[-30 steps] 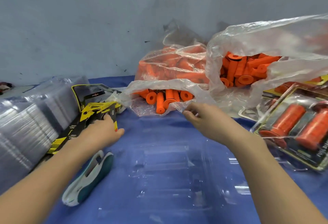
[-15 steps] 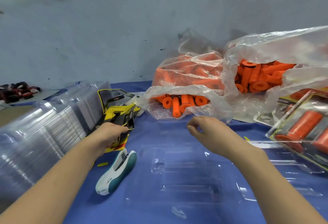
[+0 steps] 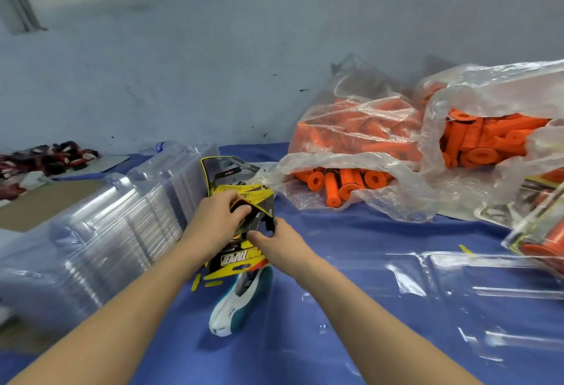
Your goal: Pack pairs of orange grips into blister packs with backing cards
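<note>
A stack of black and yellow backing cards (image 3: 236,258) lies at centre left on the blue cloth. My left hand (image 3: 218,221) presses down on the stack and bends up its top cards. My right hand (image 3: 270,239) pinches the edge of a lifted card from the right. Loose orange grips (image 3: 341,184) spill from an open clear bag (image 3: 360,128) behind. A second bag of orange grips (image 3: 488,143) sits further right. An open clear blister pack (image 3: 476,290) lies flat at the right.
A tall stack of clear blister shells (image 3: 100,238) fills the left. A white and teal stapler (image 3: 241,302) lies just below the cards. Filled packs with orange grips (image 3: 540,238) sit at the right edge. A grey wall rises behind the table.
My right hand has moved left from near the open grip bag to the cards and taken hold of one. My left hand has lifted the top cards. The view has swung left.
</note>
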`<state>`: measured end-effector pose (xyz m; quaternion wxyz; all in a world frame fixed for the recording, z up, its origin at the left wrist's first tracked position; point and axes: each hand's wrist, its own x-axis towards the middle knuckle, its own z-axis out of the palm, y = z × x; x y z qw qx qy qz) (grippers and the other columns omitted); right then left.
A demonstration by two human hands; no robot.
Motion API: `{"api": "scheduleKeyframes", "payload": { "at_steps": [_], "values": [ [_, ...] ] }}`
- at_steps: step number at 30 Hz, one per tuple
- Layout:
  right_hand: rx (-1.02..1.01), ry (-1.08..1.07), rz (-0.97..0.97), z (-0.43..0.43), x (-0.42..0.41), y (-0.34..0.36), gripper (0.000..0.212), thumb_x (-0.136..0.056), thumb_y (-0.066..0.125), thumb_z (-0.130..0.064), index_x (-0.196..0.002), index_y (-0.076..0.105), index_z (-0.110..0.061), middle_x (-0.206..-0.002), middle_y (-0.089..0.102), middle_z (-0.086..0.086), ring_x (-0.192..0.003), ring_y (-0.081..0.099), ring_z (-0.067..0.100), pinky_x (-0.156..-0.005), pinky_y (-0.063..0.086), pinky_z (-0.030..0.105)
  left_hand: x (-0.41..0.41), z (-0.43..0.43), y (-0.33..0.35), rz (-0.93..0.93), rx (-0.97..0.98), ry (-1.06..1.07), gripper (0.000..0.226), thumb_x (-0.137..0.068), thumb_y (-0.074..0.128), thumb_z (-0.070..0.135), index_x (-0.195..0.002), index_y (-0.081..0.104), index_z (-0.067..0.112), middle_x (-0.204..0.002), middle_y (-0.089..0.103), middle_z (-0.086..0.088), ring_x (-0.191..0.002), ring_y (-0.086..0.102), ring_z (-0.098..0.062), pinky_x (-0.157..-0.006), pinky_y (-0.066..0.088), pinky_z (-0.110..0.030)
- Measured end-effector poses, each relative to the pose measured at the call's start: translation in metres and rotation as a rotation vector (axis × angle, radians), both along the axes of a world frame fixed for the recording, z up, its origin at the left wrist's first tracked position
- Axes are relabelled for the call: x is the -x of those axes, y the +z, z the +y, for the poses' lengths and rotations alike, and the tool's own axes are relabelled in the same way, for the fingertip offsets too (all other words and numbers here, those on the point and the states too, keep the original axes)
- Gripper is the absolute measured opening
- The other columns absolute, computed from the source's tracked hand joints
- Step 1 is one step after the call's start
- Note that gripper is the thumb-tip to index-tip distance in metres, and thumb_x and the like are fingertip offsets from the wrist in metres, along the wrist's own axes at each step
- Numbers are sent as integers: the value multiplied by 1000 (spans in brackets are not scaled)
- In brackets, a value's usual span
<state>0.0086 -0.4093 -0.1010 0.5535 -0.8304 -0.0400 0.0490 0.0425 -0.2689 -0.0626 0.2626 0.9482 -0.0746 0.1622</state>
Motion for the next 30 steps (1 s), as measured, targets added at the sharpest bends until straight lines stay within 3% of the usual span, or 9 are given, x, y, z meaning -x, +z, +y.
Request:
{"api": "scheduleKeyframes", "payload": {
  "at_steps": [4, 9, 14, 17, 20, 23, 26, 28, 30],
  "values": [
    [86, -71, -46, 9, -13, -3, 29, -93, 44, -9, -119, 56, -9, -108, 64, 15, -85, 53, 27, -65, 36, 30, -6, 3, 19, -118, -184, -42, 9, -94, 61, 34, -91, 65, 26, -90, 69, 4, -90, 64, -25, -75, 51, -40],
    [108, -44, -44, 10, -23, -1, 41, -93, 42, -7, -133, 52, -10, -113, 64, 14, -84, 50, 24, -61, 38, 26, -31, 17, 74, -323, -382, -14, 15, -98, 53, 34, -104, 63, 25, -106, 69, -6, -99, 62, -32, -70, 44, -37],
    [91, -44, -27, 12, -29, -4, 31, -89, 40, -5, -109, 63, -9, -82, 57, 7, -67, 46, 23, -48, 33, 23, -57, 35, 142, -392, -420, 158, 22, -98, 52, 32, -114, 63, 21, -114, 65, -20, -106, 58, -42, -72, 38, -39],
    [83, -22, -9, 17, -30, 2, 13, -91, 45, -10, -95, 58, -11, -77, 55, 4, -69, 47, 22, -52, 36, 24, -59, 41, 176, -454, -379, 207, 24, -98, 52, 33, -114, 62, 19, -114, 64, -22, -105, 57, -44, -75, 39, -41],
    [212, 56, -33, 18, -27, 15, 16, -94, 45, -19, -83, 50, -8, -76, 52, 8, -71, 44, 26, -55, 32, 29, -45, 37, 199, -517, -293, 204, 26, -96, 52, 35, -110, 63, 17, -110, 65, -20, -100, 57, -43, -78, 43, -44],
    [297, 38, -149, 8, -21, 34, 27, -98, 42, -25, -105, 56, -3, -97, 62, 15, -85, 54, 32, -63, 39, 33, -20, 25, 209, -568, -134, 99, 28, -94, 57, 36, -102, 64, 10, -99, 67, -17, -92, 59, -37, -77, 47, -44],
    [-28, -86, -269, -21, -10, 59, 41, -101, 43, -39, -139, 44, -22, -125, 57, 0, -112, 56, 21, -85, 45, 31, 8, 14, 205, -516, 181, -88, 20, -92, 64, 32, -93, 67, 12, -83, 68, -7, -72, 61, -18, -67, 49, -33],
    [-331, -168, -317, -50, 0, 76, 35, -101, 44, -46, -133, 43, -33, -123, 55, -12, -109, 58, 5, -88, 46, 21, 27, 8, 194, -437, 438, -167, 11, -94, 64, 28, -87, 67, 20, -75, 67, 6, -61, 59, -3, -53, 48, -21],
    [-561, -236, -262, -82, 11, 85, 42, -98, 44, -54, -132, 48, -30, -128, 58, -14, -110, 61, 2, -93, 50, 23, 38, 2, 174, -349, 624, -173, 12, -95, 63, 27, -84, 66, 23, -73, 65, 12, -62, 58, -1, -52, 46, -20]
  ]
}}
